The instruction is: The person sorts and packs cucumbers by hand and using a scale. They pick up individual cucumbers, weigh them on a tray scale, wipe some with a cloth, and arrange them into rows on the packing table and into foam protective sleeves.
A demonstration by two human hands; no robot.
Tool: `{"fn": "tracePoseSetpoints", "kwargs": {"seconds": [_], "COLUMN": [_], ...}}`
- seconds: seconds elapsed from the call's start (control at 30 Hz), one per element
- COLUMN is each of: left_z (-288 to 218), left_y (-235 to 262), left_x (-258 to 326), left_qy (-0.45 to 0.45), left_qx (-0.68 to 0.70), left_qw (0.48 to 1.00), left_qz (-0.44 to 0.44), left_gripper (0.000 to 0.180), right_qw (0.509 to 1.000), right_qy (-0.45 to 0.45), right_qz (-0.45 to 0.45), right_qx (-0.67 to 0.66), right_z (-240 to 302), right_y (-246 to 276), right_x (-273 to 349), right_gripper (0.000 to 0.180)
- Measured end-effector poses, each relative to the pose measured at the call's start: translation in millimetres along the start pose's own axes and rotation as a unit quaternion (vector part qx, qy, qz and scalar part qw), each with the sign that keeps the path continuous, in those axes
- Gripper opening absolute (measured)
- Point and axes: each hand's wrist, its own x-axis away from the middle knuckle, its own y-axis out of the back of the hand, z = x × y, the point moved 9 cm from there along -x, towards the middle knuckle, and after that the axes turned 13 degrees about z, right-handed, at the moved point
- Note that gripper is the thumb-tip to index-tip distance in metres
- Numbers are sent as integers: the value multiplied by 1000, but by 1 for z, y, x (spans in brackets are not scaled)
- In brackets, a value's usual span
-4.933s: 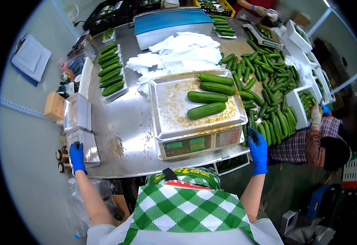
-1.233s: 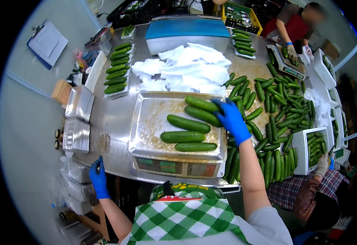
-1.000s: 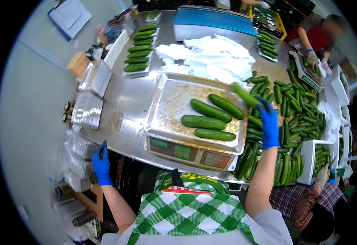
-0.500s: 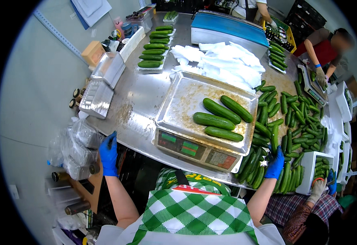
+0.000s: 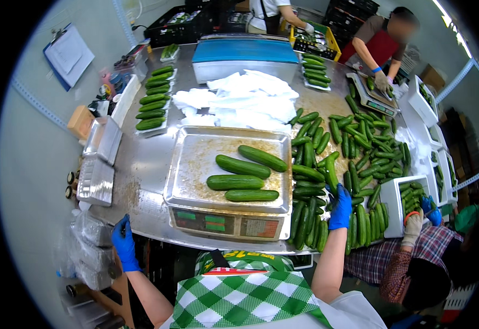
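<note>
Steel table [image 5: 141, 164], head view: scale tray [image 5: 195, 164] holds four cucumbers [image 5: 242, 181]. Right hand [image 5: 340, 207] rests on the loose cucumber pile [image 5: 354, 159], grip state unclear. Left hand [image 5: 123, 241] hangs off the table edge, half-curled, empty. Best pick one cucumber lengthwise, lay it parallel.

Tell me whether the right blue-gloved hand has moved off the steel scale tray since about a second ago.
Yes. The right blue-gloved hand was over the cucumbers on the steel scale tray; now it sits right of the tray, down among the loose green cucumbers near the table's front edge.
</note>
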Motion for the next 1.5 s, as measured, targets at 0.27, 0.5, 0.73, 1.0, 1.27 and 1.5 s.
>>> {"fn": "tracePoseSetpoints", "kwargs": {"seconds": [0.27, 0.5, 0.73, 1.0, 1.27, 1.5], "left_z": [-8, -39, -63, -44, -101, -117], "left_y": [-15, -37, -40, -24, -59, -41], "left_x": [-17, -41, -50, -32, -37, -42], "left_qy": [-6, -24, -63, -15, 4, -33], "left_qx": [-6, -34, -18, -74, -142, -147], "left_qw": [999, 998, 997, 997, 987, 987], "left_qz": [32, 49, 41, 29, 80, 56], "left_gripper": [22, 22, 21, 22, 31, 28], "right_qw": [1000, 957, 805, 729, 495, 589], "right_qy": [15, 105, 208, 350, 420, 288], "right_qz": [23, 211, 346, 399, 466, 539], "right_qx": [2, 168, 435, 433, 601, 529], "right_z": [12, 101, 85, 108, 10, 106], "right_y": [-31, -178, -282, -320, -407, -397], "right_x": [10, 6, 5, 74, 146, 120], "right_gripper": [26, 32, 33, 38, 43, 57]}}
